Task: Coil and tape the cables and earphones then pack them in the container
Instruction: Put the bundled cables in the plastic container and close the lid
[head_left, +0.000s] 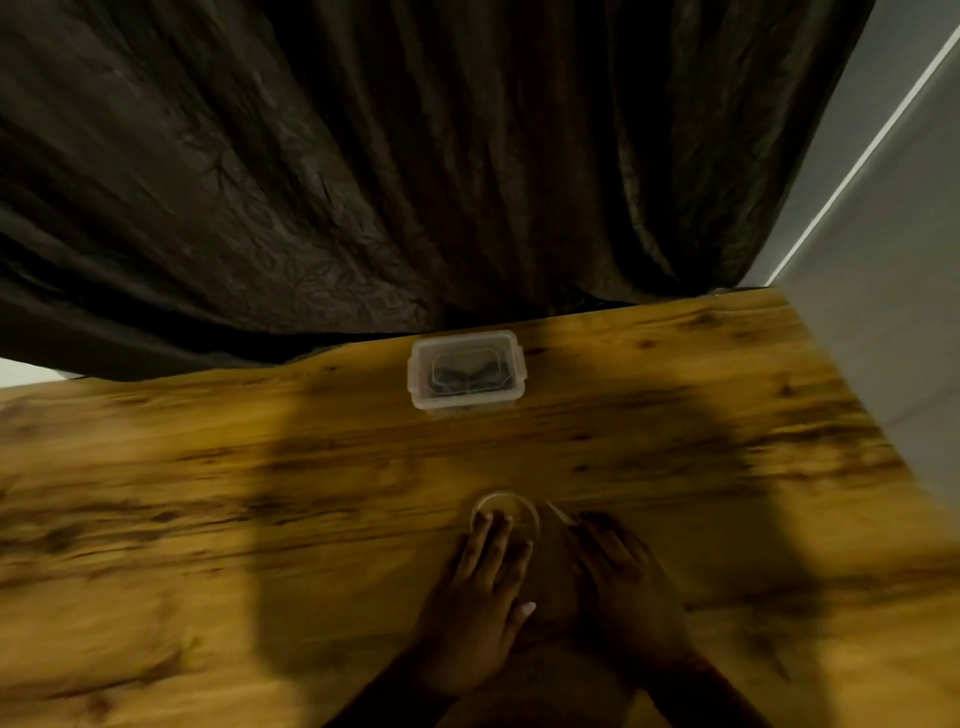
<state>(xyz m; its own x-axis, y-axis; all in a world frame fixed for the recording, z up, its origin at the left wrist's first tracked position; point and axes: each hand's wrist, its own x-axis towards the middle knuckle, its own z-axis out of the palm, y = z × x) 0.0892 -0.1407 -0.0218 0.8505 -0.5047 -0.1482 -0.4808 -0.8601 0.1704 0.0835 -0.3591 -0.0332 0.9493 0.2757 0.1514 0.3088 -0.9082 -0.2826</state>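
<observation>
Dark curtain (363, 171) hangs behind a wooden table (208, 467), with a grey wall (893, 260) at the right. On the table, going left to right, the left hand (480, 597) lies flat, its fingers (493, 530) straight and pressing down on a pale loop that looks like a coiled cable (506, 506); the loop curves just beyond the fingertips. Just beside it, the right hand (623, 571) rests with its fingers spread toward a thin pale strand running off the loop's right side; whether it pinches that strand cannot be told through the blur. Well beyond both hands, near the table's far edge, sits the clear container (466, 371), lid on, dark things dimly visible inside. The coil lies directly ahead of the left fingers, so that hand is nearer for lifting it.
</observation>
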